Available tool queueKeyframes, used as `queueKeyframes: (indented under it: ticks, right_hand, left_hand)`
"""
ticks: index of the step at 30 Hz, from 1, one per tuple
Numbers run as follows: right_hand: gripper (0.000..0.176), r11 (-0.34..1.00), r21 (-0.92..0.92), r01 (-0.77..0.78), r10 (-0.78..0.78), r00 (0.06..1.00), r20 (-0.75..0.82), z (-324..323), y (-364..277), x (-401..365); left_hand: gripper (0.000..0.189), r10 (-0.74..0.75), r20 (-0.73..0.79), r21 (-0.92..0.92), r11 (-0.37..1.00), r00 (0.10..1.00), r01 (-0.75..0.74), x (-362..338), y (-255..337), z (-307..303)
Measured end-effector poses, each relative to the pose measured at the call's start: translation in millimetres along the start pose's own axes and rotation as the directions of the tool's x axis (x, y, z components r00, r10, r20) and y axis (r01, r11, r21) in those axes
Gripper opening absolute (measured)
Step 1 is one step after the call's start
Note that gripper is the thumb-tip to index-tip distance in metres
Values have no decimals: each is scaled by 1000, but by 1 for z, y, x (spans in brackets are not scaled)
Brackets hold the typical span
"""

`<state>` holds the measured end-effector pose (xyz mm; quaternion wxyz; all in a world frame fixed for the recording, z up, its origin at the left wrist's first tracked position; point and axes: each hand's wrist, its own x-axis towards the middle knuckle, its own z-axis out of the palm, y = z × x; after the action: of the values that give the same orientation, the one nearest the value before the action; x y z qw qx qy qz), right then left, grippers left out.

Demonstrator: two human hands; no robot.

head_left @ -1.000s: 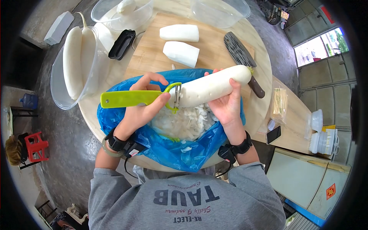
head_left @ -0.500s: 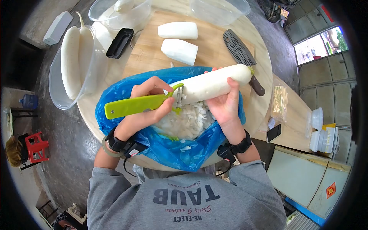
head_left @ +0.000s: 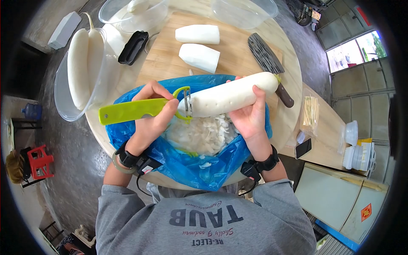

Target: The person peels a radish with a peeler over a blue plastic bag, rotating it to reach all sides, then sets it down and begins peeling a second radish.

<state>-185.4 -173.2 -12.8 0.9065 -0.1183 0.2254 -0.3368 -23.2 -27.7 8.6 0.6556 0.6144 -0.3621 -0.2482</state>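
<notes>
My left hand is closed around the handle of a lime-green peeler. Its metal blade sits against the left end of a white radish. My right hand grips that radish near its right end, where a bit of green stem shows. Below the radish, white peelings lie in a blue plastic bag spread open near the table edge. Two shorter white radish pieces, one upper and one lower, rest on the wooden board.
Right of the pieces lies a cleaver, its brown handle pointing toward me. A clear tub at left holds long radishes. A black tray lies near the board. Skewers and a phone occupy a side table.
My left hand has drawn the peeler leftward along the radish to its left end. My right hand has kept its hold on the radish with little movement.
</notes>
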Motion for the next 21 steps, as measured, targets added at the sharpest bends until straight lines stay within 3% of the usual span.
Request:
queueKeyframes:
  ticks: [2,5,8,11,14,15,18,21]
  right_hand:
    - [45,1000,2,-3,3,1000,3,0,1,0]
    - [45,1000,-3,3,-3,1000,12,0,1,0]
    - [44,1000,-16,7,-7,1000,8,1,1,0]
    - [43,999,-47,27,-27,1000,-5,2,3,-2]
    - [43,999,-42,17,-16,1000,18,1,3,-1]
    - [43,1000,-18,1,-1,1000,24,-1,2,0]
    - [43,1000,-12,-2,3,1000,13,1,1,0]
    - [45,1000,-19,-1,1,1000,6,0,1,0]
  left_hand:
    - [15,-5,77,24,1000,997,3,0,1,2]
    - [16,80,207,111,988,975,-105,3,2,3]
    - [13,151,219,133,974,964,-182,4,-3,5]
    - [11,35,145,143,988,989,-56,3,-2,4]
    - [9,101,-69,116,989,992,-93,5,-12,-5]
    - [7,-13,-104,-9,1000,994,12,5,-5,-7]
    - [7,-71,-121,-90,994,990,60,5,-1,-9]
    - [10,-99,-8,-87,991,995,98,4,0,-4]
